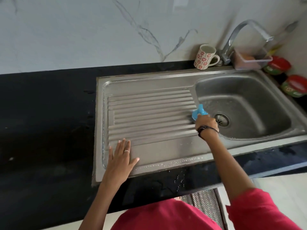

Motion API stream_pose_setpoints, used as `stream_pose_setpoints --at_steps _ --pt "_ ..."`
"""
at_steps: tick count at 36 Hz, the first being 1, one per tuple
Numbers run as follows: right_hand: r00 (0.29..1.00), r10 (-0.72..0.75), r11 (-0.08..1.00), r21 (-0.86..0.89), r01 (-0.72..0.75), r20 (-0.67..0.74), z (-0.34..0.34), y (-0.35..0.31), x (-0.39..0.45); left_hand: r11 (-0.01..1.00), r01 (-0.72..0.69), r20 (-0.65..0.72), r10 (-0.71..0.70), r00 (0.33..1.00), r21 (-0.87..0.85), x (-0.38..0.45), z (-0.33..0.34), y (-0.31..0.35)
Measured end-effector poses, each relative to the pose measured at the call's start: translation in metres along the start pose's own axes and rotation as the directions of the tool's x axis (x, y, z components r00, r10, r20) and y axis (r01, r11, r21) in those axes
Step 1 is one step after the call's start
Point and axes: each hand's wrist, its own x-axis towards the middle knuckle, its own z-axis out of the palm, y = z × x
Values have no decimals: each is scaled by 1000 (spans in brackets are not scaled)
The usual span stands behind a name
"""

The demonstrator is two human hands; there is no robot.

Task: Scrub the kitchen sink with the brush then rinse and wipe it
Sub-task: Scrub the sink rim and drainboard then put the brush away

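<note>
One steel sink (166, 151), one blue brush (198, 112), one patterned mug (205, 57), one tap (239, 39), one clear soap tray (252, 61) and two red-lidded tubs (286, 77) make up the scene on your black countertop (46, 113). Your right hand (206, 122), a dark band at its wrist, grips the brush, fingers curled round it, at the right end of the ribbed drainboard (149, 115), just where it meets the basin (245, 107); the bristles touch the ribs. Your left hand (120, 156) lies flat near the sink's front left corner, fingers straight and thumb spread, pressing the smooth steel below the ribs. The mug stands at the sink's back edge, beside the tap; the tubs sit past its right edge. Water beads along the front rim.
</note>
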Motion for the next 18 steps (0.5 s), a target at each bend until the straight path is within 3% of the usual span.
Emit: stream_pose_setpoints --at_steps 4,10,14,18 --pt "976 -195 976 -77 202 97 43 -32 -46 1000 8 -4 -8 1000 -28 -3 0 -5" --pt "878 -426 889 -77 451 219 87 -75 -127 1000 13 7 -13 1000 11 -8 -4 -20" --pt "909 -399 893 -174 416 123 71 -57 -106 1000 21 -5 -21 1000 -2 -13 -9 -32" --pt "965 -259 946 -213 246 -38 52 -32 -72 999 30 -14 -30 999 -12 -21 -7 -45"
